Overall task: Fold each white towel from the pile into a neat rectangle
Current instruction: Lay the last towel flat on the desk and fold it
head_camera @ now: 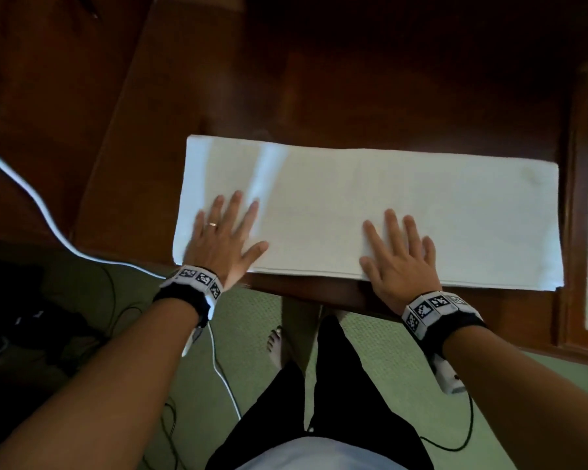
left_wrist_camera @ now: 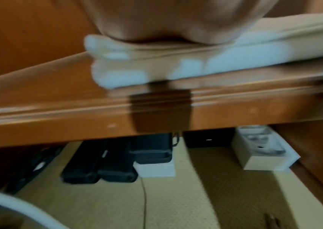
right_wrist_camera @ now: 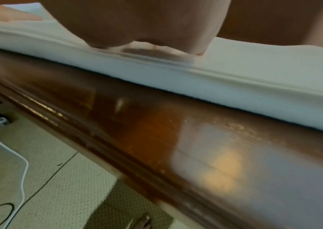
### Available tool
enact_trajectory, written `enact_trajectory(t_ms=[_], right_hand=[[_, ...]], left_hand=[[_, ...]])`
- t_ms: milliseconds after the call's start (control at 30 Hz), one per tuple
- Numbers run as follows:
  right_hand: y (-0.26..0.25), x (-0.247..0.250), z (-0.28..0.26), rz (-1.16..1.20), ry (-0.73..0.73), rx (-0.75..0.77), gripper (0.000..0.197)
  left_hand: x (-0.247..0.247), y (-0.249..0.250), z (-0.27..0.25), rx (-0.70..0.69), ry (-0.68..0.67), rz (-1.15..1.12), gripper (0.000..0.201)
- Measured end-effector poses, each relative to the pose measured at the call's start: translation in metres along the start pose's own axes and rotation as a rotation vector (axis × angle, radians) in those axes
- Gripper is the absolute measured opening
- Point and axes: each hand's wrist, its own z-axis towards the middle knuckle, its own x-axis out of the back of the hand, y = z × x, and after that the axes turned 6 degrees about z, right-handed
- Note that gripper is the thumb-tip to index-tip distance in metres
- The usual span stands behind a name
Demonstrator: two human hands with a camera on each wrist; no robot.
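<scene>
Lying crosswise, towel (head_camera: 370, 212), left-to-right long axis.

The towel (head_camera: 387, 212) is plain white, lying on a table (head_camera: 353, 96) of dark reddish-brown polished wood that looks orange-brown in the wrist views. Each wristband (head_camera: 197, 283) is black with white tiles bearing black-and-white square code patterns, and a gold ring (head_camera: 212, 224) sits on one finger. The carpet (head_camera: 387, 351) is pale green with a fine dotted texture, crossed by a white cable (head_camera: 31, 195) and thin black cords (head_camera: 469, 432); the trousers (head_camera: 336, 385) are black.
</scene>
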Motion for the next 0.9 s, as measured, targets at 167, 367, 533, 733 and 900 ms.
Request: enact_trajectory(t_ms=[167,367,533,733,900], right_hand=[[-0.016,0.018,0.009,0.005,0.067,0.075,0.065],[-0.066,0.022,0.059,0.074,0.183,0.128,0.064],[-0.022,0.01,0.069,-0.012,0.074,0.174,0.067],[0.161,0.032,0.016,0.085,0.145,-0.376,0.076],[0.147,0.052,0.031,0.085,0.208,-0.317,0.075]], left_hand=[[0.007,-0.049,-0.001,0.235,-0.006,0.035,0.086],[0.031,0.031,0.036,0.085,0.127,-0.088,0.079],[0.006,0.079,0.046,0.108,0.068,-0.093,0.081],[0.006,0.084,0.051,0.119,0.089,-0.091,0.083],[0.019,0.105,0.061,0.085,0.099,-0.115,0.084]])
